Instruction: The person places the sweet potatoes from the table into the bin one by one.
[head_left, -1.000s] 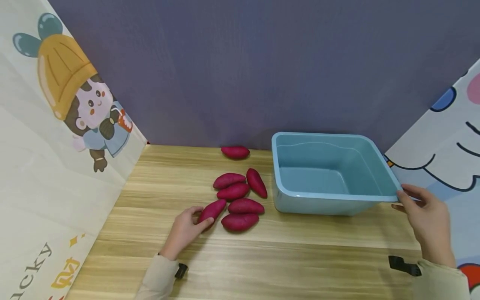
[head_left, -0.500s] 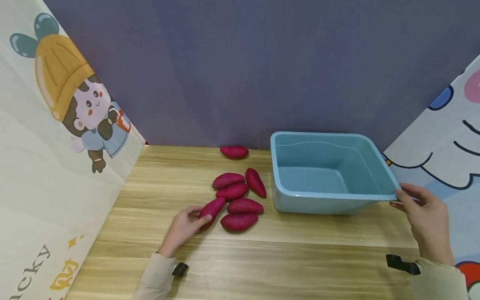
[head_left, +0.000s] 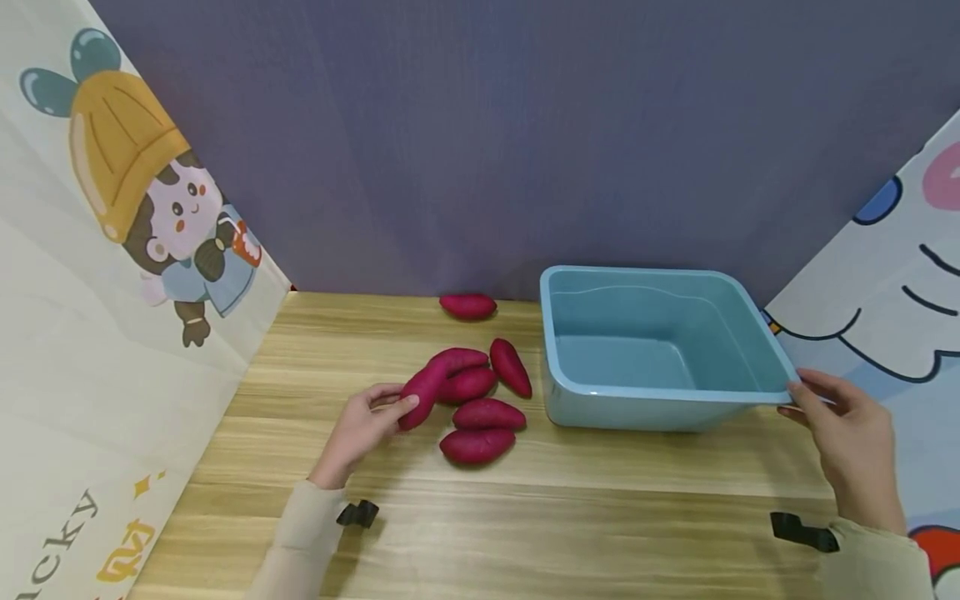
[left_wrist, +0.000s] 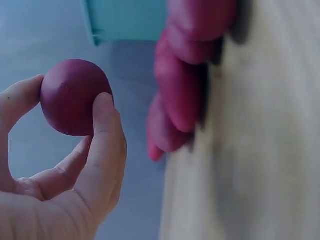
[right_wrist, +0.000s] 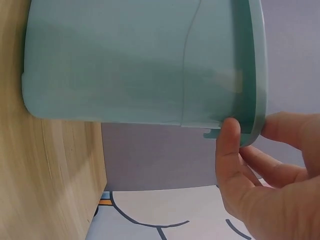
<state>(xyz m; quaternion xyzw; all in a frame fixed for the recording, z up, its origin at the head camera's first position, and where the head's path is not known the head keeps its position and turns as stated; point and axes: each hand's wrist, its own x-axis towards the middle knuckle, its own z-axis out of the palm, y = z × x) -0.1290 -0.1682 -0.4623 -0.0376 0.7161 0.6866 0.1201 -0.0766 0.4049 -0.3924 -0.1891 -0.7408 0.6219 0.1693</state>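
Observation:
A purple-red sweet potato is pinched between the thumb and fingers of my left hand. In the left wrist view that sweet potato shows end-on, raised off the wooden surface. It overlaps the other sweet potatoes lying just beyond it in the head view. At the right, my right hand pinches the front right corner of a light blue plastic bin. The right wrist view shows thumb and fingers on either side of the bin's rim. Nothing lies on the bin's visible floor.
Two sweet potatoes lie side by side in front, one slants near the bin's left wall, and another sits by the back wall. All rest on a wood-grain table. Printed cartoon panels stand on both sides.
My left hand has lifted its sweet potato off the table and moved it slightly away from me, over the edge of the others. The right hand keeps its hold on the bin.

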